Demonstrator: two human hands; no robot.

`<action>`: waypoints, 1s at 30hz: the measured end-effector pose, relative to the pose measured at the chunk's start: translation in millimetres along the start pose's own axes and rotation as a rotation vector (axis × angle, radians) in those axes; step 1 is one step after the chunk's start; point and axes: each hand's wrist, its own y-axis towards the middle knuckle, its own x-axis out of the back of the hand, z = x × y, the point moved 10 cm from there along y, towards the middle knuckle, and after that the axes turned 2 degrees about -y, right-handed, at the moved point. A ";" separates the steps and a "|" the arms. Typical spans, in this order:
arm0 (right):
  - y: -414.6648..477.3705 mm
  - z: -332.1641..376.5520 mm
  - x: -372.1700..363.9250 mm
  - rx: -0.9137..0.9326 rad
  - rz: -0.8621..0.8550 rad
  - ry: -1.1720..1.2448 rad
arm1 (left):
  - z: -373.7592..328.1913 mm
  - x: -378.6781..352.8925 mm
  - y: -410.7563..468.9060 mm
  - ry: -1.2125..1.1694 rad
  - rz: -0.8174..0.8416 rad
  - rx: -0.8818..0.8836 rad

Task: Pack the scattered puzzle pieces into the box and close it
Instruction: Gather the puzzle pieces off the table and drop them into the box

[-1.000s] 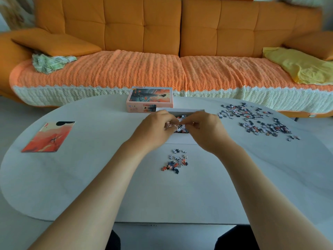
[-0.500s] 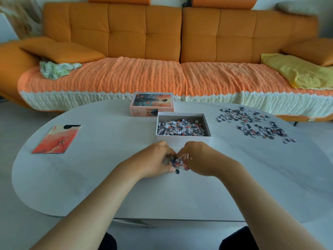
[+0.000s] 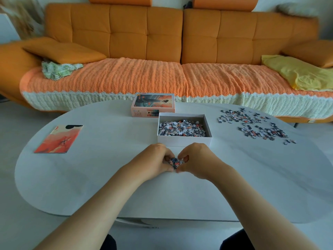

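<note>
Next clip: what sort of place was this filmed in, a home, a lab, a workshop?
Most likely a home living room: a long orange sofa with a knitted cover and loose cushions stands behind a white oval table, where an open jigsaw box and scattered puzzle pieces lie.

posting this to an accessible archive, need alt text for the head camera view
The left hand and right hand cup a small clump of puzzle pieces on a white table, just in front of an open box partly filled with pieces. Its lid lies behind it, and more loose pieces are scattered to the right.
</note>
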 end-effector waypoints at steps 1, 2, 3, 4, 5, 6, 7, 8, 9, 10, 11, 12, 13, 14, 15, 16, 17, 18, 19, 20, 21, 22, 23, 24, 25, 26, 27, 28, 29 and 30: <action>-0.1 1.1 0.4 -0.002 -0.003 0.010 | 1.5 0.4 0.3 -0.017 -0.011 0.013; -0.4 2.3 0.5 0.001 -0.002 0.013 | 2.4 0.6 0.6 -0.031 -0.019 0.020; -0.6 3.9 0.3 0.010 0.000 0.008 | 3.4 0.6 1.0 -0.042 -0.027 0.023; -1.1 5.5 0.1 0.021 0.004 0.003 | 3.8 1.1 0.9 -0.054 -0.037 0.024; -1.4 6.6 -0.2 0.033 0.010 0.003 | 4.1 1.7 0.8 -0.067 -0.047 0.025; -1.7 7.6 -0.2 0.043 0.014 0.007 | 4.2 2.1 0.2 -0.077 -0.053 0.026; -2.1 8.3 -0.3 0.049 0.015 0.012 | 4.4 2.2 -0.1 -0.085 -0.057 0.026; -2.3 9.0 -0.3 0.054 0.016 0.015 | 4.1 2.5 -0.3 -0.089 -0.063 0.024; -2.3 9.6 -0.6 0.059 0.016 0.016 | 3.1 3.1 -0.6 -0.091 -0.074 0.017; -1.9 10.0 -1.1 0.062 0.016 0.017 | 1.6 3.7 -0.7 -0.094 -0.084 0.009; -1.4 9.7 -1.9 0.058 0.020 0.025 | 0.5 4.3 -0.6 -0.099 -0.094 0.003; -1.0 8.8 -2.9 0.047 0.030 0.044 | 0.2 4.7 -0.4 -0.108 -0.100 0.000; -0.5 7.6 -4.4 0.036 0.044 0.069 | 0.7 4.7 -0.1 -0.122 -0.102 0.002; 0.0 6.7 -5.7 0.028 0.059 0.090 | 1.8 4.4 0.2 -0.144 -0.097 0.010; 0.8 6.2 -6.7 0.025 0.072 0.103 | 3.4 3.5 0.5 -0.174 -0.087 0.020; 1.2 6.1 -6.8 0.026 0.080 0.114 | 5.3 2.7 0.8 -0.208 -0.078 0.032; 2.1 5.7 -6.3 0.029 0.083 0.129 | 7.1 2.7 1.1 -0.242 -0.074 0.043; 2.6 5.8 -5.1 0.034 0.081 0.142 | 8.8 3.8 1.6 -0.271 -0.075 0.052; 3.4 6.0 -2.7 0.046 0.069 0.142 | 10.4 5.7 2.5 -0.286 -0.083 0.060; 4.4 6.9 0.9 0.064 0.046 0.129 | 11.3 8.8 3.9 -0.287 -0.097 0.066; 5.6 8.0 5.4 0.086 0.018 0.117 | 12.0 12.9 5.5 -0.282 -0.113 0.070; 6.8 9.0 10.9 0.107 -0.012 0.118 | 12.0 17.6 7.4 -0.278 -0.130 0.072; 8.6 9.4 17.2 0.125 -0.044 0.125 | 11.2 22.9 9.6 -0.279 -0.149 0.070; 10.1 9.4 24.7 0.141 -0.086 0.127 | 9.3 28.5 12.1 -0.281 -0.170 0.064; 12.2 8.4 32.8 0.152 -0.135 0.126 | 6.5 34.6 14.9 -0.283 -0.196 0.053; 13.8 6.8 41.2 0.156 -0.190 0.129 | 3.6 41.1 18.2 -0.284 -0.227 0.036; 15.6 5.3 49.7 0.158 -0.247 0.132 | 0.8 47.7 21.6 -0.285 -0.260 0.021; 17.5 3.7 57.9 0.160 -0.307 0.130 | -1.3 54.2 25.1 -0.280 -0.298 0.011; 19.0 2.7 65.6 0.159 -0.367 0.124 | -2.9 60.5 28.5 -0.264 -0.343 0.005; 20.2 1.2 72.1 0.151 -0.422 0.116 | -3.6 66.2 32.2 -0.233 -0.392 0.001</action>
